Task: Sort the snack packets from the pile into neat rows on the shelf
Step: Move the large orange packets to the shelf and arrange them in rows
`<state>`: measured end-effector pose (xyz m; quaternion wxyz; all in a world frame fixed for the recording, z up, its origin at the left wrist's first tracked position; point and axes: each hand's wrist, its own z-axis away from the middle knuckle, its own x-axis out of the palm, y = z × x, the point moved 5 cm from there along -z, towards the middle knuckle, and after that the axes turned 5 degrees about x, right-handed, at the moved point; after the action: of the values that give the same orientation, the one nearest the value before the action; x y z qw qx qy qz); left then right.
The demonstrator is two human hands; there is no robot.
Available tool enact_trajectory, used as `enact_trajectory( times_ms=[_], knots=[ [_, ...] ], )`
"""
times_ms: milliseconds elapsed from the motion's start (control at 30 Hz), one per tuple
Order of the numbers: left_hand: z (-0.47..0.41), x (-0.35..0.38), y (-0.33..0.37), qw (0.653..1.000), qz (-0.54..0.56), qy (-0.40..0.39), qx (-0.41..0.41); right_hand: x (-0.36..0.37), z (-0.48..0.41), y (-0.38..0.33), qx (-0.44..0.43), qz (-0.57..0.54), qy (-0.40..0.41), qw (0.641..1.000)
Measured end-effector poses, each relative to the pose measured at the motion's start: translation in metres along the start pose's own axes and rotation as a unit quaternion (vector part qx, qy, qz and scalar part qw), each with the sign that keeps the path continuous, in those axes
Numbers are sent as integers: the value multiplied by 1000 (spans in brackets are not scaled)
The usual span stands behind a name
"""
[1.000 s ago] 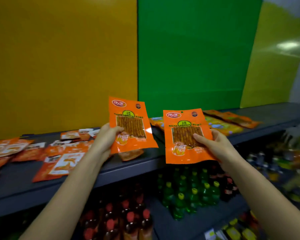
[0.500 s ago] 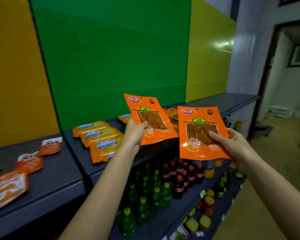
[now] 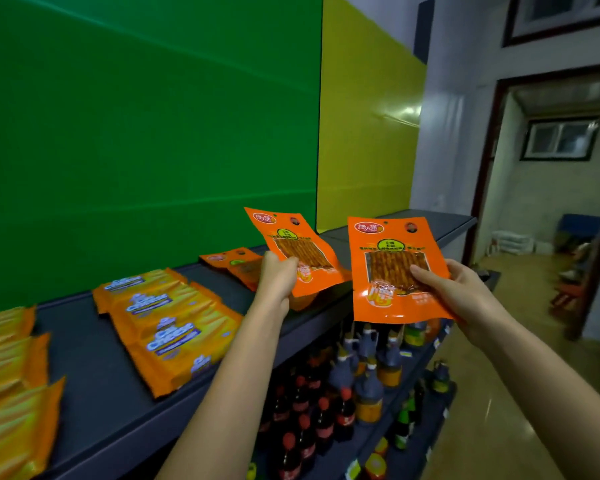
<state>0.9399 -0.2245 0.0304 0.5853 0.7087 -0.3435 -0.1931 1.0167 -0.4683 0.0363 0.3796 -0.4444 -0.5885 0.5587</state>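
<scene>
Two orange packets (image 3: 288, 237) (image 3: 388, 306) in separate hands (image 3: 278, 275) (image 3: 461, 292)

— What's in your grip?
— I'm pinching the left packet (image 3: 302, 244) in my left hand (image 3: 278, 277): slick orange plastic film, glossy, with a clear window in front. The right packet (image 3: 385, 271) in my right hand (image 3: 465, 294) is the same shiny film, faintly crinkled.
— And the shelf?
— The shelf top (image 3: 94, 393) looks matt and smooth. The yellow packs (image 3: 174, 327) on it gleam like plastic wrap. The green panel (image 3: 153, 133) behind is glossy.
</scene>
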Motion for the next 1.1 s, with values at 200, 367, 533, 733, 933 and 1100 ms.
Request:
enact_trajectory(
  times_ms=[200,367,533,733,933,1100],
  knots=[
    [-51,41,-27,999,2,44,-24,-10,-75,13,9,-4,-24,1000],
    [-91,67,-44,996,-47,66,-36,-3,-145,23,13,-28,-67,997],
    [-134,91,-56,991,-110,61,-51,8,-215,33,12,-28,-143,989],
    [-170,108,-60,979,-166,104,-62,16,-285,40,11,-18,-235,972],
    [-193,112,-77,964,-197,124,-130,23,-329,55,13,1,-315,949],
    [-204,114,-83,946,-227,160,-168,38,-348,72,24,-5,-340,940]
  ],
)
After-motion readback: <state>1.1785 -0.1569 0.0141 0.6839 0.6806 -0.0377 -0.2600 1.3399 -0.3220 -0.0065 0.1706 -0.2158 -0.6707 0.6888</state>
